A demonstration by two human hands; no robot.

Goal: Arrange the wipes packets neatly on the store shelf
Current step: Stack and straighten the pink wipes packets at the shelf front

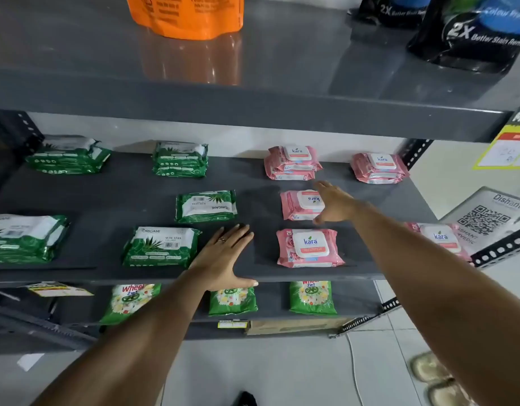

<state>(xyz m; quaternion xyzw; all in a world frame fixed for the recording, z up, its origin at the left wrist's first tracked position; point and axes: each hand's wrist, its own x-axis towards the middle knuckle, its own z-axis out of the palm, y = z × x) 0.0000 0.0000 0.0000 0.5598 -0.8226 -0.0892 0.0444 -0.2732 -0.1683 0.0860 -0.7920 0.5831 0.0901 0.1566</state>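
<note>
Right hand (pixel 335 205) reaches over the middle pink packet (pixel 297 205), fingers loosely spread, touching its right edge; no grip closed on it. That packet lies mid-shelf (pixel 106 186), label turned upside down, behind the front pink packet (pixel 310 248) and in front of a pink stack (pixel 292 163). Left hand (pixel 223 256) lies flat, fingers together, palm down on bare shelf just right of a green packet (pixel 162 246). Packets are probably light, soft film pouches, slick and squashy; the stiff white lid gives little purchase. Best taken by pinching across the short sides, or slid flat and turned to match the others.
</note>
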